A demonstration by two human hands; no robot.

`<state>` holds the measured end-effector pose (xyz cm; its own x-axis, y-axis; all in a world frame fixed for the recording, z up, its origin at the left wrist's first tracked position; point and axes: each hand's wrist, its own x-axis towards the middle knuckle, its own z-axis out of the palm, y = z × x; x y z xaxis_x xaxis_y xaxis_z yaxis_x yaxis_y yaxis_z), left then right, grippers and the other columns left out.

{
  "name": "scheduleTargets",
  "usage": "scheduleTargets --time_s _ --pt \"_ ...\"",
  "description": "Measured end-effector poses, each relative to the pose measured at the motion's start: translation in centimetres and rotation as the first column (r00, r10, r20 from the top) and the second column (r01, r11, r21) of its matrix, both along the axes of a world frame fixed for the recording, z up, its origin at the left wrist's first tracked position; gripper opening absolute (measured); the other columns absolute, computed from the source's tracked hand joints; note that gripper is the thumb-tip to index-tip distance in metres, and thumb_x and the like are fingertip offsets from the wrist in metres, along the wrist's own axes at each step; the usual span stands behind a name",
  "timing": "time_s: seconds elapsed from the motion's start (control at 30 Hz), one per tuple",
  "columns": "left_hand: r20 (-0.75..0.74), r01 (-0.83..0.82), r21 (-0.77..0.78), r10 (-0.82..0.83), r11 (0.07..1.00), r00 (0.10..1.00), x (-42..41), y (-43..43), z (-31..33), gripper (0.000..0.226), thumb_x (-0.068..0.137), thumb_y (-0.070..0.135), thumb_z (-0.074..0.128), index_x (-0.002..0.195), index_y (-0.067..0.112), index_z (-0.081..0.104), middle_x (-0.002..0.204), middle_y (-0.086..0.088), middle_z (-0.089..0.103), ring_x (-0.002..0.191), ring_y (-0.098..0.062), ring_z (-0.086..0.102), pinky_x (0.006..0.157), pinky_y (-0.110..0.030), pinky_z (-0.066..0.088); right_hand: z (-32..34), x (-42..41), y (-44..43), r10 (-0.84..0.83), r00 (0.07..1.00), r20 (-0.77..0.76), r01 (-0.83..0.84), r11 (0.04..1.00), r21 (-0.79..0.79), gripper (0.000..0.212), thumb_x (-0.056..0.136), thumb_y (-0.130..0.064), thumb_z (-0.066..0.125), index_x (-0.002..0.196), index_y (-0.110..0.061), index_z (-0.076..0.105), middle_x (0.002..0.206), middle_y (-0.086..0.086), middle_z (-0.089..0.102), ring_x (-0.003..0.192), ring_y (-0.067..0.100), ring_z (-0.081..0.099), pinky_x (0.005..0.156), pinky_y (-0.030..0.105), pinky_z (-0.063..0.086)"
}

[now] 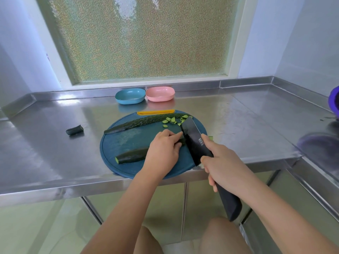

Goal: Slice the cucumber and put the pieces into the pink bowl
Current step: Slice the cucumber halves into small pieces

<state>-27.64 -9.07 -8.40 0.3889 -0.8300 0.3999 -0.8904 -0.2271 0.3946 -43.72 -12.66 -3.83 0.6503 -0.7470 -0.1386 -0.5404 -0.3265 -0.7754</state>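
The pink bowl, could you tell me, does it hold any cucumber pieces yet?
No, the pink bowl shows only its bare inside; the cut pieces lie on the cutting board.

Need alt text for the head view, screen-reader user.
On a round blue cutting board, the left hand holds a cucumber half while the right hand grips a black knife, blade at its cut end. A second half and small cut pieces lie farther back; a pink bowl and a blue bowl sit beyond on the counter.
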Motion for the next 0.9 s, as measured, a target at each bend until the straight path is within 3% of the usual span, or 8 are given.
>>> scheduleTargets --time_s 0.2,0.4,0.63,0.8,0.9 --pt "-0.005 -0.001 0.004 0.001 1.0 1.0 0.0 0.0 0.0 0.038 0.096 0.022 0.047 0.134 0.024 0.051 0.116 0.0 0.055 0.109 -0.017 0.046 0.088 -0.025 0.036 0.3 -0.2 -0.1 0.017 1.0 0.011 -0.017 1.0 0.0 0.071 0.092 -0.007 0.037 0.151 -0.041 0.016 0.062 0.005 0.054 0.032 0.011 0.048 0.045 0.025 0.049" --pt "0.006 0.006 -0.005 -0.006 1.0 1.0 0.0 0.0 -0.1 0.037 0.096 0.02 0.048 0.132 0.023 0.053 0.114 0.001 0.056 0.108 -0.018 0.047 0.087 -0.024 0.037 -0.1 0.1 0.1 0.022 1.0 -0.017 -0.023 0.999 -0.044 0.069 0.095 -0.01 0.036 0.151 -0.043 0.01 0.077 0.006 0.055 0.044 0.015 0.053 0.051 0.032 0.055" --pt "0.018 0.008 -0.016 -0.008 1.0 1.0 0.0 -0.1 -0.4 0.036 0.096 0.018 0.048 0.131 0.022 0.054 0.112 0.0 0.056 0.106 -0.018 0.047 0.085 -0.025 0.038 -0.3 0.5 0.6 0.035 0.993 -0.112 -0.048 0.993 -0.112 0.067 0.099 -0.014 0.032 0.15 -0.044 0.001 0.084 0.008 0.055 0.051 0.019 0.053 0.052 0.032 0.056" --pt "0.012 0.001 -0.011 -0.001 1.0 1.0 0.0 -0.1 -0.3 0.036 0.096 0.019 0.048 0.131 0.021 0.054 0.113 -0.001 0.055 0.107 -0.017 0.047 0.085 -0.023 0.036 0.3 1.3 -0.1 0.051 0.983 -0.176 -0.072 0.991 -0.112 0.07 0.096 -0.009 0.033 0.152 -0.038 0.002 0.082 0.011 0.056 0.049 0.02 0.054 0.061 0.036 0.058" --pt "0.006 -0.01 -0.011 0.01 1.0 1.0 -0.3 0.0 -0.2 0.037 0.096 0.019 0.047 0.132 0.019 0.054 0.113 -0.003 0.055 0.106 -0.019 0.048 0.087 -0.025 0.036 0.3 1.9 -0.1 0.049 0.98 -0.191 -0.072 0.99 -0.119 0.075 0.094 -0.004 0.034 0.153 -0.035 -0.001 0.098 0.012 0.056 0.059 0.023 0.055 0.066 0.04 0.058"
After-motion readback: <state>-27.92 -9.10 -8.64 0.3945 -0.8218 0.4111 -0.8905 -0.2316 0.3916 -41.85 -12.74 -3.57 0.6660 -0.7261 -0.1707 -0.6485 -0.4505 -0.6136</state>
